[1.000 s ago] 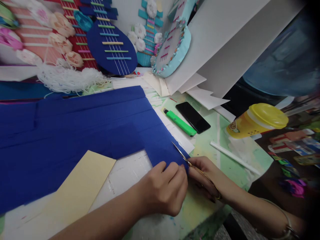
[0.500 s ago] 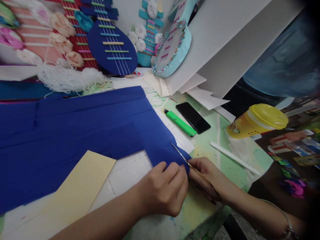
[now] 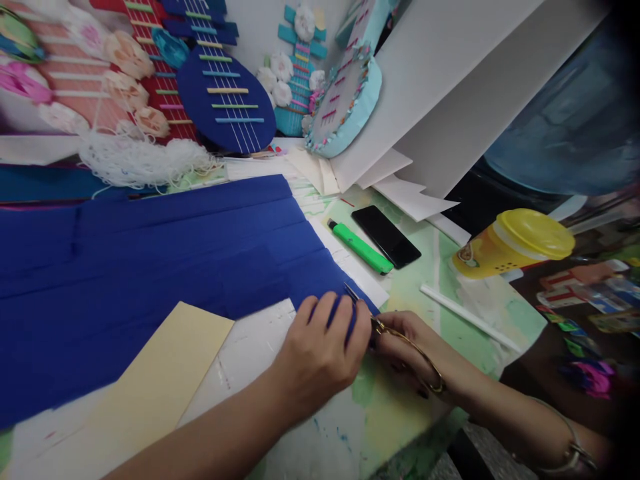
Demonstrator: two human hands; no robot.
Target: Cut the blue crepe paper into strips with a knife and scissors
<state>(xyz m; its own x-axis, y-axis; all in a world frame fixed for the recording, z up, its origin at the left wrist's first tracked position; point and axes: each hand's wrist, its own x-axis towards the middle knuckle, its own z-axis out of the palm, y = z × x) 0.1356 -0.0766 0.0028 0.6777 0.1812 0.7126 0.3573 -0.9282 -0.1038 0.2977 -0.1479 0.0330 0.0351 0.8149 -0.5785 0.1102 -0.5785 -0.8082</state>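
A large sheet of dark blue paper, likely crepe, spreads over the left and middle of the table. My left hand lies over its right corner, fingers curled on the paper, with blue showing between them; the fingertips are partly hidden. In my right hand are gold-handled scissors, its fingers around the handles. The blades point up and left at the paper's right edge, partly covered by my left hand. A cream piece of card rests on the blue paper's near side.
Beyond the paper are a green cutter, a black phone and a white stick. A yellow lidded cup stands at the right edge. White string and decorated instrument-shaped crafts line the back; white boards lean there.
My left hand has shifted slightly up and left, its fingers now stretched further over the paper. The scissors have turned a little, and less of the blades shows.
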